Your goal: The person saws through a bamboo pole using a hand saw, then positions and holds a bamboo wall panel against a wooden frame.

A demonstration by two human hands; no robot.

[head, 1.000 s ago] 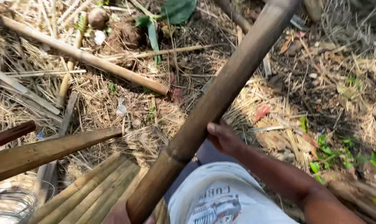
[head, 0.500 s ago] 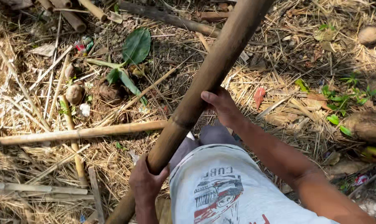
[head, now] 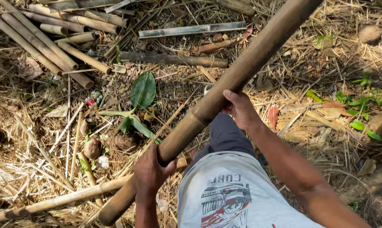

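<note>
Across the middle of the view, a thick bamboo pole (head: 224, 90) is held at a slant, low end at bottom left, high end leaving the frame at top right. Left hand (head: 150, 172) is wrapped round the lower part, fingers closed over the top of the pole, thumb on the near side. Right hand (head: 240, 109) is closed on the pole higher up, fingers curled round from the far side. Both grips are firm on the pole; hands are well apart along it. Pole is off the ground where the hands hold it; whether its low end touches the ground cannot be told.

Below the pole, a white printed shirt (head: 231, 194) and dark trousers (head: 224, 135) are seen. Right forearm (head: 292, 169) is stretched from bottom right up to the pole.

Ground is covered with dry straw (head: 39, 139). A thin bamboo stick (head: 60, 200) lies near the pole's low end, passing behind the left hand. A big green leaf (head: 143, 89) lies left of the pole, near it. A bundle of cut bamboo pieces (head: 51, 38) is stacked at top left, well apart from the hands. A flat grey strip (head: 191, 29) and a dark stick (head: 174, 59) lie at top centre. Small green weeds (head: 359, 105) are seen at right.
</note>
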